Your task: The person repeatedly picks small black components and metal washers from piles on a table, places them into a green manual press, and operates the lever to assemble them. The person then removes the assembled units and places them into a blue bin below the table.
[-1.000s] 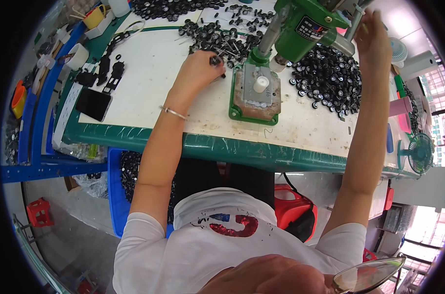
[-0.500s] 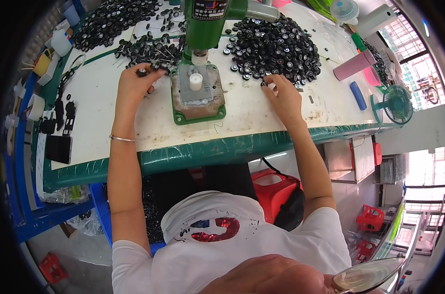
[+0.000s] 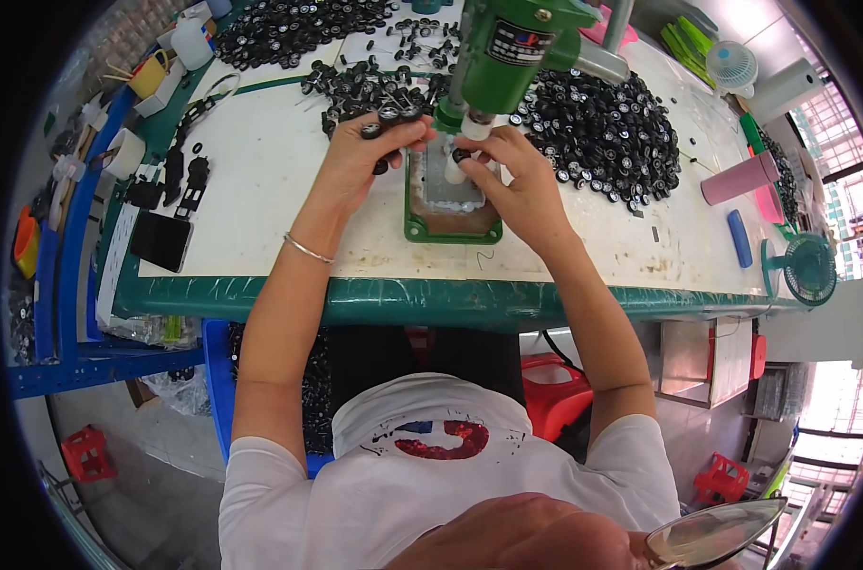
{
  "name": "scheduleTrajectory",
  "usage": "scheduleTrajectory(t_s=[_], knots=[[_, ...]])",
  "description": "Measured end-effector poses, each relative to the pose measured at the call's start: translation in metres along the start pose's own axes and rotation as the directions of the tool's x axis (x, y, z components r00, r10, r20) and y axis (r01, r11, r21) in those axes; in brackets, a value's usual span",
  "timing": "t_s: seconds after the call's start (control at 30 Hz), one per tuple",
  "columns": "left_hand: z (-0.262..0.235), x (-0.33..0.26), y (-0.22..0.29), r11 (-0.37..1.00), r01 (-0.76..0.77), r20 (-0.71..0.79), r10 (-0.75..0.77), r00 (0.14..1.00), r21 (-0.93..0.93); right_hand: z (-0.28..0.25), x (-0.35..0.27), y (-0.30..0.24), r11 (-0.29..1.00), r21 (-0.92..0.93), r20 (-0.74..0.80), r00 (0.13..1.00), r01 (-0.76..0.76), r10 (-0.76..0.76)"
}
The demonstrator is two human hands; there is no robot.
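My left hand [image 3: 353, 163], with a bangle on its wrist, is closed round several small black toy wheels [image 3: 389, 114], some apparently on thin metal axles. It sits just left of the green hand press [image 3: 507, 57]. My right hand [image 3: 524, 185] pinches one small black wheel [image 3: 462, 155] between thumb and fingertips. That wheel is at the top of the white post [image 3: 454, 174] on the press's grey plate, below the white press tip [image 3: 477, 127]; whether it touches the post I cannot tell. The green press base [image 3: 450, 234] shows below both hands.
A big heap of loose black wheels [image 3: 612, 133] lies right of the press. Behind my left hand are wheels on axles [image 3: 350, 87], with another heap [image 3: 284, 33] farther back. A phone [image 3: 161, 241] lies at left; a pink cylinder [image 3: 739, 179] and green fan [image 3: 800, 268] stand at right.
My right hand has moved left from the edge of the wheel heap to the white post, bringing a wheel. My left hand has come closer to the press plate. The whole view has shifted.
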State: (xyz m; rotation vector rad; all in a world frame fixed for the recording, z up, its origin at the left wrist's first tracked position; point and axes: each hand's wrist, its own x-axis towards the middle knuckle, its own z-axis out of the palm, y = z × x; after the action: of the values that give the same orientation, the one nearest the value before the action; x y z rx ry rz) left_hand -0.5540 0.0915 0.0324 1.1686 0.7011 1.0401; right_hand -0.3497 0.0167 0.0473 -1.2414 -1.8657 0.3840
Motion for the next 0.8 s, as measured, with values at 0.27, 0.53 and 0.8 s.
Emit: scheduleTrajectory(t_s=[0.27,0.53,0.8], knots=[[0.006,-0.004,0.001,0.980,-0.098,0.054,0.089,0.995,0.175,0.002,0.003,0.001,0.985,0.049,0.089,0.983,-0.166,0.161],[0.032,-0.009,0.010,0.912,-0.191,0.146,0.147,0.978,0.363,-0.037,0.019,0.019,0.864,0.442,-0.071,0.950,-0.242,0.303],[0.040,0.005,-0.013,0.911,-0.319,0.076,0.310,0.948,0.259,-0.122,0.096,-0.007,0.749,0.663,-0.238,0.943,-0.016,0.231]])
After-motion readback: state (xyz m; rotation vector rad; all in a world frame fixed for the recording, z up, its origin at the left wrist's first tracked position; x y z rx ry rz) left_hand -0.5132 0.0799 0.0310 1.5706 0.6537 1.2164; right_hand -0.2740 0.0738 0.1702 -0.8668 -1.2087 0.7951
